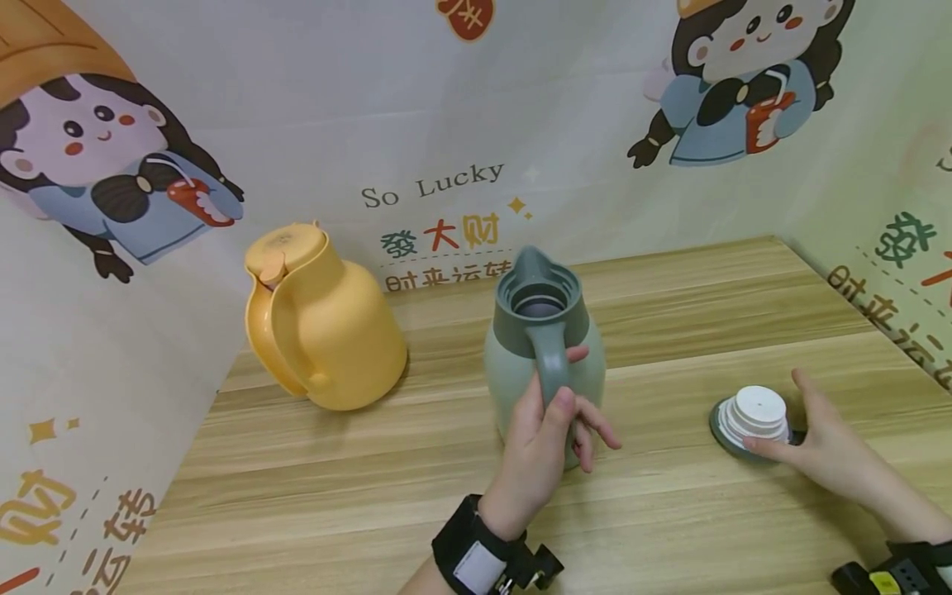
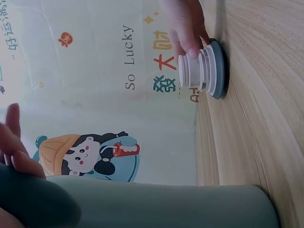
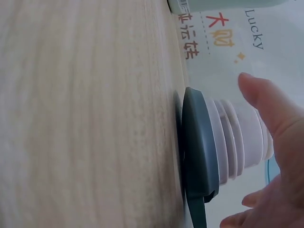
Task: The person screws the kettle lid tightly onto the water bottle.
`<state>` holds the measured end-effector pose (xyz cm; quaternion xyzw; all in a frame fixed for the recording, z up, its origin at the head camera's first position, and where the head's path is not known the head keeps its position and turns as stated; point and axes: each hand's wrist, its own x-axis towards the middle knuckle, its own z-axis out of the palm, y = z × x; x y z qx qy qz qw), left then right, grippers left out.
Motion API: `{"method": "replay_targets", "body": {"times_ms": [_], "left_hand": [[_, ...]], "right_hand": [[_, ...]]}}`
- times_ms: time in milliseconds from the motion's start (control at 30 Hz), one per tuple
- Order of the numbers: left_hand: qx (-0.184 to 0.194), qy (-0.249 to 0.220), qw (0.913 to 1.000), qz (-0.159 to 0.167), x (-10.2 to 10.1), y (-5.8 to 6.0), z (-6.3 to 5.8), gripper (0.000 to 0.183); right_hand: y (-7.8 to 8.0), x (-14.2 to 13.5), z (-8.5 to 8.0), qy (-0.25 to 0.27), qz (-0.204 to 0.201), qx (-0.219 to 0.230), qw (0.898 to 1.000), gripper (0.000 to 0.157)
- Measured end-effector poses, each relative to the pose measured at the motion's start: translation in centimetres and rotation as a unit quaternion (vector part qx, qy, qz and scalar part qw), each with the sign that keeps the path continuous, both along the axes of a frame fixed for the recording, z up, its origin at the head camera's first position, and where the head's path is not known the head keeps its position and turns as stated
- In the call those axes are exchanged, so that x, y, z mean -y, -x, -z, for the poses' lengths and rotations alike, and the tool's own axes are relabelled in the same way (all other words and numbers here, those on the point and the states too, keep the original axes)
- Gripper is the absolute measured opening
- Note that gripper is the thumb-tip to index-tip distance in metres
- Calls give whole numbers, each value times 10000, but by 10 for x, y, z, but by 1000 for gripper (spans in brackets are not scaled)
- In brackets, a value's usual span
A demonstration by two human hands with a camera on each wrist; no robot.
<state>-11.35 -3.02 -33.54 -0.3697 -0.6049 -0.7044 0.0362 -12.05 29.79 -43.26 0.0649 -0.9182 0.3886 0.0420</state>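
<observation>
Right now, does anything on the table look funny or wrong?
Just one thing: the lid is upside down on the table, white plug up, by the right hand, leaving the green jug open. I see no spills or cracks.

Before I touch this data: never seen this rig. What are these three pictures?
No machine here: just a person's bare left hand and right hand. The wide picture looks down from the head; the sideways ones come from the left and right wrists. On the wooden table stand a yellow jug and an open-topped green jug; a stopper lies white side up. The left hand is around the green jug's handle. The right hand is spread at the stopper; contact is unclear.
</observation>
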Motion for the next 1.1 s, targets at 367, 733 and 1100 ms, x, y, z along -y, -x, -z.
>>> {"method": "replay_targets", "body": {"times_ms": [367, 733, 1100], "left_hand": [[-30, -15, 9997, -231, -3, 11, 21, 41], [-156, -115, 9994, -294, -3, 11, 21, 41], [-104, -173, 9994, -285, -4, 10, 20, 41]], "right_hand": [[1, -4, 12, -210, -480, 104, 9986, 110], [1, -2, 12, -432, -380, 149, 9982, 100], [1, -1, 12, -585, -105, 250, 9979, 99]]}}
